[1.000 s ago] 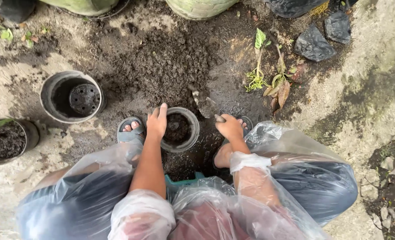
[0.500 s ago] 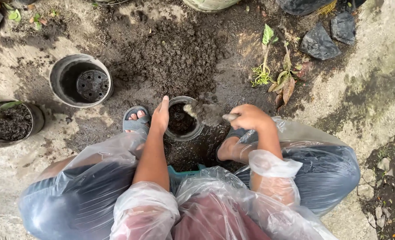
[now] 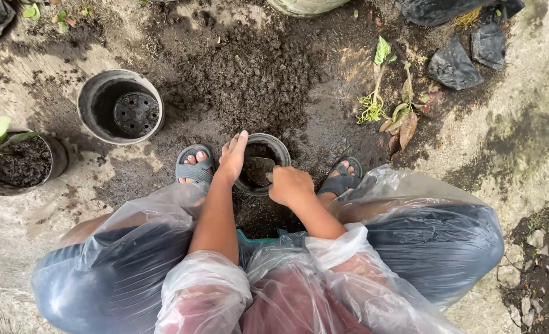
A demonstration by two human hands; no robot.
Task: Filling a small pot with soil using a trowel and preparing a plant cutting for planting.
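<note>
Your left hand (image 3: pixel 232 162) grips the near-left rim of the small black pot (image 3: pixel 279 146), which sits on the ground between your sandalled feet. Your right hand (image 3: pixel 290 185) is fisted on a trowel (image 3: pixel 259 169), blade down inside the pot, probably resting on soil. Empty grey pot (image 3: pixel 99 93) sits well left.

Small round black pot (image 3: pixel 279 148), upright on wet, soil-strewn ground between two sandalled feet, partly filled with dark soil. Soil-caked trowel (image 3: pixel 257 170), blade tipped down inside the pot's mouth, handle hidden in a closed fist at the near rim.
</note>
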